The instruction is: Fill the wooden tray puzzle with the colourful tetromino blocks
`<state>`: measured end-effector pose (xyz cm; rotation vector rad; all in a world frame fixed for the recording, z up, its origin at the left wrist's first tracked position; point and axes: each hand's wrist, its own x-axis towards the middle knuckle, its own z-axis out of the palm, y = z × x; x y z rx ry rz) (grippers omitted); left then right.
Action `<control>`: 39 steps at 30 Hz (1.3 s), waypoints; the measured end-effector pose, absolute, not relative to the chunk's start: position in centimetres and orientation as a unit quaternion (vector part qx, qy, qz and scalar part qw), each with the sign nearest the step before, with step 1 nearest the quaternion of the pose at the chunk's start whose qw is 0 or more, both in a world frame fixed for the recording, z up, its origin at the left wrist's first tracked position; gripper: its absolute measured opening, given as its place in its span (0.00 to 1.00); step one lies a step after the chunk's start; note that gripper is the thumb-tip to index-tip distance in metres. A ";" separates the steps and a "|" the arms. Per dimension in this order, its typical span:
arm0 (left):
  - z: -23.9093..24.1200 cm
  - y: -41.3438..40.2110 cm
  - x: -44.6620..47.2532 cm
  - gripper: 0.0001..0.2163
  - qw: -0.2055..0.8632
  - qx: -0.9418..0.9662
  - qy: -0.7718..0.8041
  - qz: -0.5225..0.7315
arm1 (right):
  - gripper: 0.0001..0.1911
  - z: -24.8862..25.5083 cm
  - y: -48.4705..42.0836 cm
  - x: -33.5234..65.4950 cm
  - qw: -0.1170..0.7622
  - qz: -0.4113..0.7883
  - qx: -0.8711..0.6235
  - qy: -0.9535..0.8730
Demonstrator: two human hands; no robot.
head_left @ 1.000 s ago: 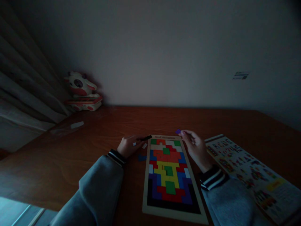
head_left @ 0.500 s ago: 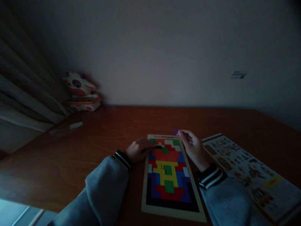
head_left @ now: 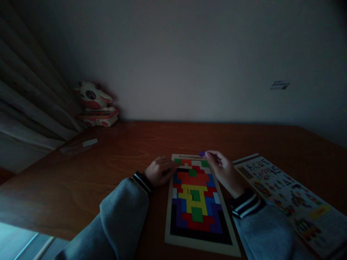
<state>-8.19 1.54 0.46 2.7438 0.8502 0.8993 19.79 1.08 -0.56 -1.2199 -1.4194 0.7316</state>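
A wooden block puzzle board (head_left: 202, 248) lies in front of me, filled with flat coloured pieces: a black piece (head_left: 182, 170) in its upper left, green, red, yellow, blue and purple ones below. My left hand (head_left: 161, 170) rests at the board's upper left edge, fingers curled together, the tips by the black piece. Whether something small is between them I cannot make out. My right hand (head_left: 222, 171) is over the upper right edge. Its thumb and fingers pinch a small purple puzzle piece (head_left: 202, 154), held near the board's top right corner.
To the right a printed pattern sheet (head_left: 287, 195) lies on the brown table (head_left: 130, 148). A cow-shaped toy (head_left: 94, 103) stands at the back left by the curtain (head_left: 29, 83). A small white strip (head_left: 90, 142) lies in front of it. A wall closes off the back.
The black piece by my left fingertips now lies in line with the board's upper left rows, and those fingers have drawn slightly back. My right hand still holds the purple piece, slightly lower.
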 end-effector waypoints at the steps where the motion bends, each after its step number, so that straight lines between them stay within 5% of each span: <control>1: 0.5 1.7 -8.6 0.12 0.056 0.906 0.294 0.300 | 0.19 -0.5 1.0 19.7 0.529 0.303 -0.510 -0.607; 16: 1.1 1.8 -11.4 0.12 0.036 0.909 0.321 0.264 | 0.09 -1.1 0.4 19.3 0.389 0.202 -0.457 -0.774; 28: 0.5 -0.7 -13.2 0.13 0.083 0.924 0.260 0.266 | 0.17 -0.9 1.5 20.4 0.568 0.190 -0.533 -0.597; 39: -0.1 0.2 -13.2 0.11 0.019 0.866 0.326 0.379 | 0.20 -1.6 2.2 20.6 0.593 0.243 -0.527 -0.558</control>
